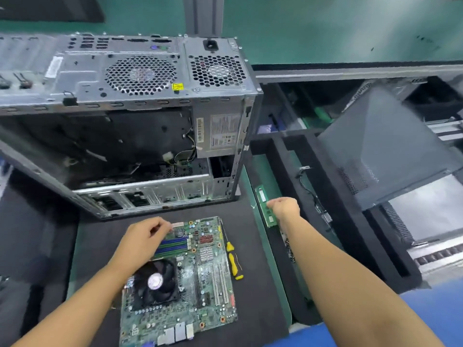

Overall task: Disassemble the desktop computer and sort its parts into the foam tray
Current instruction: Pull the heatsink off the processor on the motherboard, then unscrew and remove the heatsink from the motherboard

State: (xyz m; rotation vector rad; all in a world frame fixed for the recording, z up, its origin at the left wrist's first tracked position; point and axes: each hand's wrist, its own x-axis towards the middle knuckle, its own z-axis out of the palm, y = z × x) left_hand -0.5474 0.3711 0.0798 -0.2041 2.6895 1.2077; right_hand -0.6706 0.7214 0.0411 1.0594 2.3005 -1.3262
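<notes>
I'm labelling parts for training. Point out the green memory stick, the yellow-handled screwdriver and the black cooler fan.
green memory stick (262, 195): head view, its bare far end.
yellow-handled screwdriver (234, 265): head view, middle of the handle.
black round cooler fan (155, 282): head view, its pale hub.

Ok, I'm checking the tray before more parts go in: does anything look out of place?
The grey side panel lies tilted across the right of the foam tray, over its compartments rather than in one. The memory stick in the right hand looks fine.
</notes>
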